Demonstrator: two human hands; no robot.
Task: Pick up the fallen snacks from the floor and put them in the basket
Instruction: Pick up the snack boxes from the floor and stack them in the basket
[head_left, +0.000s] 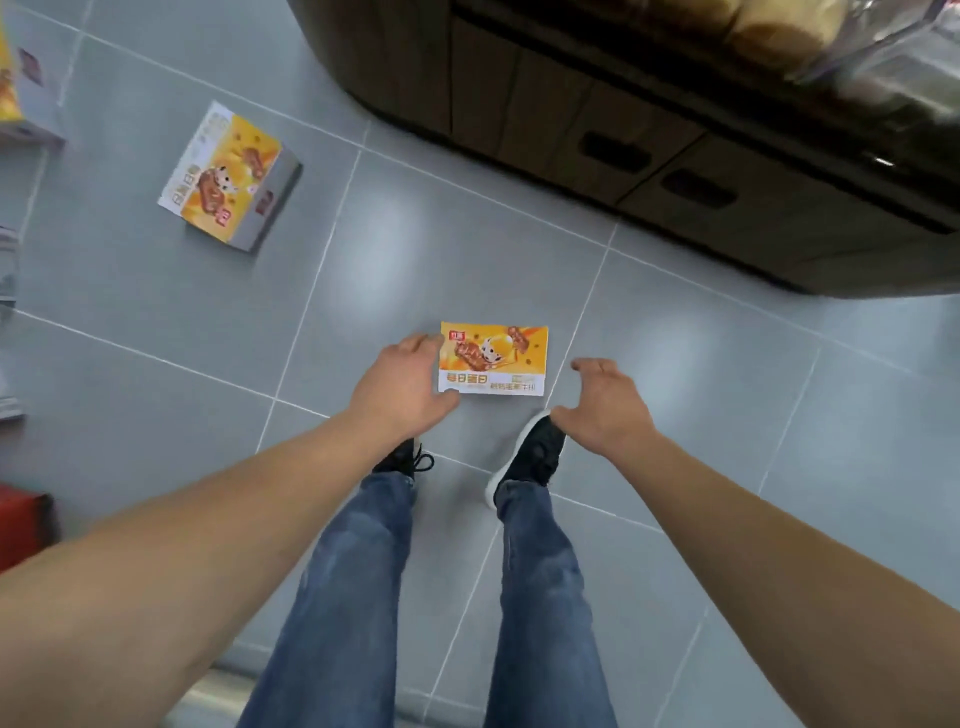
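**Snack box in the left hand, another on the tiles**

Grey floor tiles (156, 322) with pale grout lines fill the view, and a dark wooden cabinet (649, 156) with recessed drawer handles curves along the upper right. Far to the left of the grip, at the frame's edge, a red object (23, 525) shows only in part; what it is cannot be told. Up and to the left of the grip, well apart from it, a second yellow snack box (228, 179) lies tilted on the tiles. The left hand (402, 387) is closed on the left edge of a yellow snack box (493, 358), fingers over the top corner and thumb at the bottom corner, picture side up. Whether the box is off the floor cannot be told. Just right of that box, not touching it, the right hand (605, 408) hangs with fingers spread and empty. Below the grip stand two black shoes (537, 452) and blue jeans (540, 597).
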